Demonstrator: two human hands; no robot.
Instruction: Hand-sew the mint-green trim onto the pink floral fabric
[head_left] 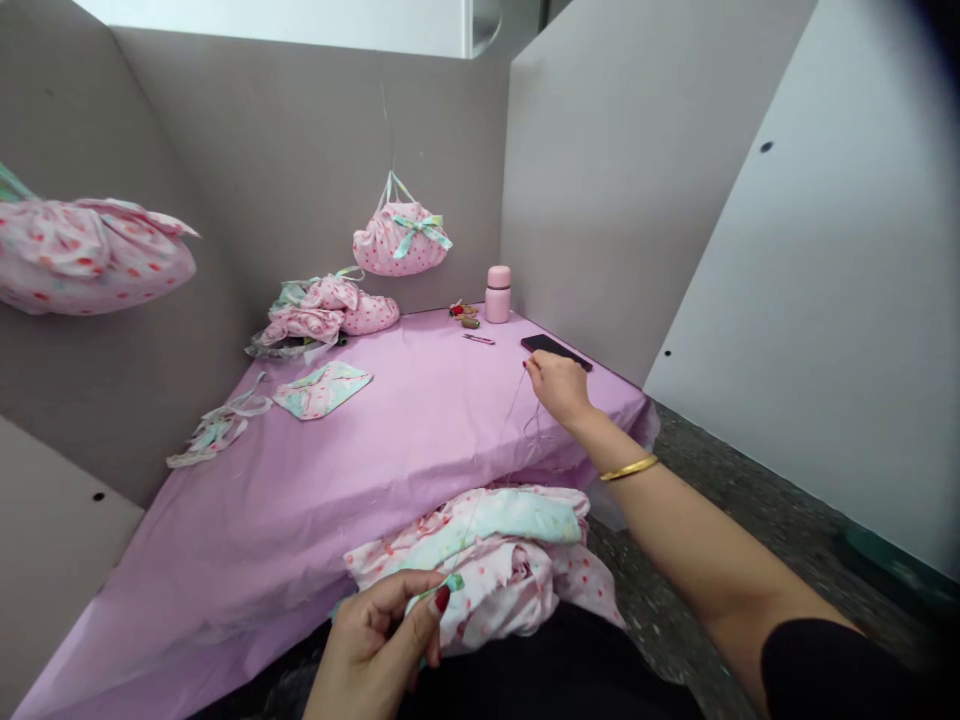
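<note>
My left hand (pixel 379 640) is low in front of me, fingers closed in a pinch on a bundle of pink strawberry-print and mint fabric (pixel 495 565) lying on my lap. My right hand (pixel 556 388) is stretched out over the pink tablecloth (pixel 360 470), fingers pinched shut on a thin thread (pixel 517 400) that runs back down towards the fabric. A gold bangle (pixel 628 467) sits on that wrist. A black phone (pixel 555 350) lies just beyond the right hand.
A finished pink fabric pouch with a mint bow (pixel 401 238) hangs on the back wall; another (pixel 90 255) hangs at left. Fabric pieces (pixel 322 388), (pixel 330 310) and strips (pixel 214 430) lie on the table. A pink bottle (pixel 497 294), thread spools (pixel 465 315) and a small tool (pixel 478 340) stand near the corner. Grey partition walls enclose the table.
</note>
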